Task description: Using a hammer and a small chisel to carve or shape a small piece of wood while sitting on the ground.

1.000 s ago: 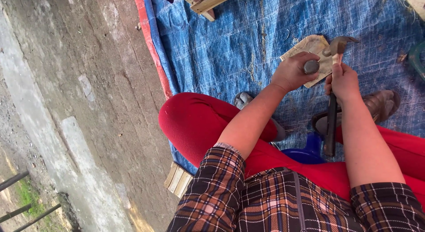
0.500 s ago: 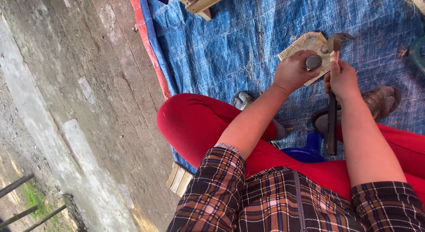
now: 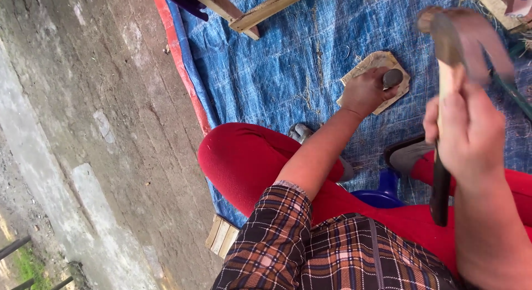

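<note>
The right hand (image 3: 468, 129) is closed around the handle of a hammer (image 3: 443, 101), lifted above the blue tarp (image 3: 288, 63); the hammer's head is blurred. The left hand (image 3: 367, 90) is closed around a small dark grey rounded object (image 3: 392, 78), pressing it upright on a flat tan board (image 3: 382, 65) lying on the tarp. Nearer the person than the board are red trouser legs (image 3: 244, 162) and a plaid shirt (image 3: 310, 245). Wooden slats (image 3: 260, 10) lie at the tarp's far edge, beyond the board. A blue plastic piece (image 3: 383, 193) sits between the legs.
</note>
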